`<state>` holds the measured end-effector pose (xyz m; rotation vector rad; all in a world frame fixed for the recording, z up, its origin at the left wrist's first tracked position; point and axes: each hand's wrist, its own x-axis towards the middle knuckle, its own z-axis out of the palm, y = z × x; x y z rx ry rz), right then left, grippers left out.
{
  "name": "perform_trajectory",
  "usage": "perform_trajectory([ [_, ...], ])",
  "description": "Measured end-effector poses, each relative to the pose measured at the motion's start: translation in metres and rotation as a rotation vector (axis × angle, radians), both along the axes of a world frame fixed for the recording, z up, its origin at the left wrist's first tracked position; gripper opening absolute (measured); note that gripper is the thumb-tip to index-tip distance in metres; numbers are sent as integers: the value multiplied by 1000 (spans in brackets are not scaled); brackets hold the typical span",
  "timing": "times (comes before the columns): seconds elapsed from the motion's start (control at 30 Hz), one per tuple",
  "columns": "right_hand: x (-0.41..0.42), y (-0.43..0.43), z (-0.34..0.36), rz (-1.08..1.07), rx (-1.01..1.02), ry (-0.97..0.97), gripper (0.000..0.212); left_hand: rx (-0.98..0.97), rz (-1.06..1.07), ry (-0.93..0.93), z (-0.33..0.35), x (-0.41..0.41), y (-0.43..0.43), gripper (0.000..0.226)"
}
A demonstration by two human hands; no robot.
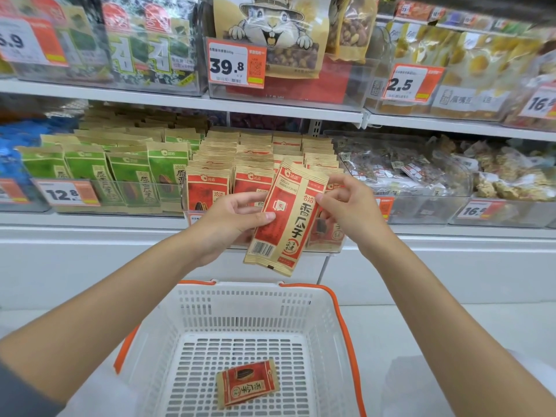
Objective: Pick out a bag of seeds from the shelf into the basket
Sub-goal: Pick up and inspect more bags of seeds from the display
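I've got the red seed bag (285,216) up in front of the shelf (180,100), held between both hands. Left hand (231,219) grips its left edge, thumb on the face; right hand (346,206) pinches the upper right edge. Bag's long axis runs near vertical, top tilted right. Basket (240,299) sits straight below w/ another red packet (247,383) on its floor. Next move, I'd judge: straight down, then let go. Both hands abt equally near.

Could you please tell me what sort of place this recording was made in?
Most likely a grocery store's snack aisle: shelves packed with rows of seed bags, orange price tags, and a white shopping basket with orange handles.
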<state>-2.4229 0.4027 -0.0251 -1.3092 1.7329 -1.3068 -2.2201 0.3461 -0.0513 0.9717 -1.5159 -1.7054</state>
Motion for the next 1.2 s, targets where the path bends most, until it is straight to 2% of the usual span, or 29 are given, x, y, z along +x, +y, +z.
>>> perform_trajectory([
  [0.27, 5, 0, -2, 41, 73, 94, 54, 45, 37, 111, 4, 1, -2, 41],
  [0.37, 9, 4, -3, 165, 130, 49, 41, 54, 61, 173, 7, 3, -4, 35],
  [0.43, 12, 6, -2, 263, 148, -29, 29, 60, 93, 193, 8, 4, -5, 35],
  [0.5, 14, 8, 0, 331, 138, -139, 26, 44, 166, 194, 9, 4, -6, 33],
  [0.57, 15, 9, 2, 375, 114, -211, 26, 3, 242, 164, 9, 4, -7, 32],
  [0.67, 17, 11, 2, 360, 69, -195, 22, -64, 255, 74, 8, 5, -7, 31],
  [0.83, 26, 13, -1, 296, -7, -143, 10, -323, 51, -144, 9, 1, 6, 49],
  [0.97, 30, 13, -5, 296, -72, -83, 8, -383, -10, -218, 9, 1, 7, 61],
  [1.07, 31, 12, -7, 306, -94, -35, 10, -386, 0, -249, 8, 4, 3, 82],
  [1.1, 31, 11, -8, 315, -94, -13, 12, -367, 2, -246, 7, 5, 2, 78],
  [1.2, 31, 11, -9, 349, -81, 3, 14, -316, -21, -222, 7, 5, 2, 35],
])
